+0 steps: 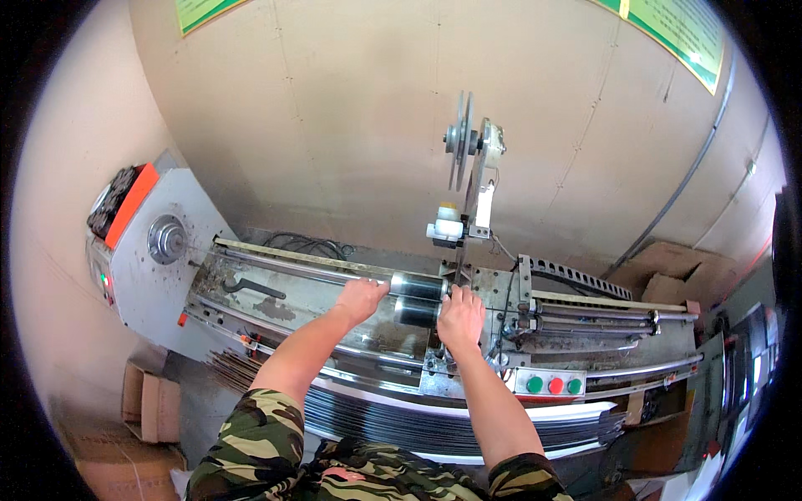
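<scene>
Two short, shiny dark metal cylinders, an upper roller [420, 286] and a lower roller [415, 311], lie one in front of the other on the machine's carriage [441, 382]. My left hand [362, 300] is closed at the left end of the upper roller; whatever its fingers hold is hidden. At the right ends of both rollers, my right hand [462, 319] is curled with its fingers bent down. What it grips there is also hidden. Behind the right hand, an upright arm [478, 179] carries a spool wheel [459, 140] and a small white-and-yellow fitting [447, 225].
A hooked wrench [254, 289] lies on the machine bed [376, 336]. The grey headstock [180, 275] with its round chuck [167, 240] stands left. Green and red buttons [555, 385] sit front right. Long dark rods [376, 422] are stacked in front, and cardboard boxes [159, 405] stand lower left.
</scene>
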`<action>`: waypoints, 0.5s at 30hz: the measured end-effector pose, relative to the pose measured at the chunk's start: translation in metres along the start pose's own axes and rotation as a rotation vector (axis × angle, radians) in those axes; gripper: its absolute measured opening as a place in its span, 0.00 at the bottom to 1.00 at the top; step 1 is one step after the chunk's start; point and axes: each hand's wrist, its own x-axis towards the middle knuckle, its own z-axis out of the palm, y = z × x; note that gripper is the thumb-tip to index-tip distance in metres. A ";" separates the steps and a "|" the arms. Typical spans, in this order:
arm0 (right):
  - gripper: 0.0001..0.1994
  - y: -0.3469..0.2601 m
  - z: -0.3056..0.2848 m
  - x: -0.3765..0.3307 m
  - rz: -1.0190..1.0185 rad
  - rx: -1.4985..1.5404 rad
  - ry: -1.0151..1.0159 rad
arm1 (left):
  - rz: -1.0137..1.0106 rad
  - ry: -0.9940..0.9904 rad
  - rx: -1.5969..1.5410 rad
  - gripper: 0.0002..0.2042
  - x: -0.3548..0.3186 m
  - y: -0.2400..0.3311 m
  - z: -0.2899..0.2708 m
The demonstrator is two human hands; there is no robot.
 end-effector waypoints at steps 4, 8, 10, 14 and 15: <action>0.20 0.002 0.002 0.000 -0.010 -0.008 -0.024 | -0.029 -0.079 -0.031 0.09 0.001 0.001 -0.004; 0.20 0.006 0.006 0.001 -0.022 -0.017 -0.015 | -0.016 -0.043 -0.055 0.09 0.001 0.003 -0.006; 0.20 0.005 0.006 0.001 -0.025 -0.025 -0.005 | -0.011 -0.024 -0.052 0.10 0.001 0.002 -0.004; 0.19 0.003 0.003 -0.002 -0.023 -0.008 0.010 | -0.006 -0.044 -0.021 0.10 0.002 0.002 0.000; 0.19 0.003 0.004 -0.001 -0.034 -0.010 0.021 | 0.003 -0.045 -0.017 0.10 0.003 0.002 0.001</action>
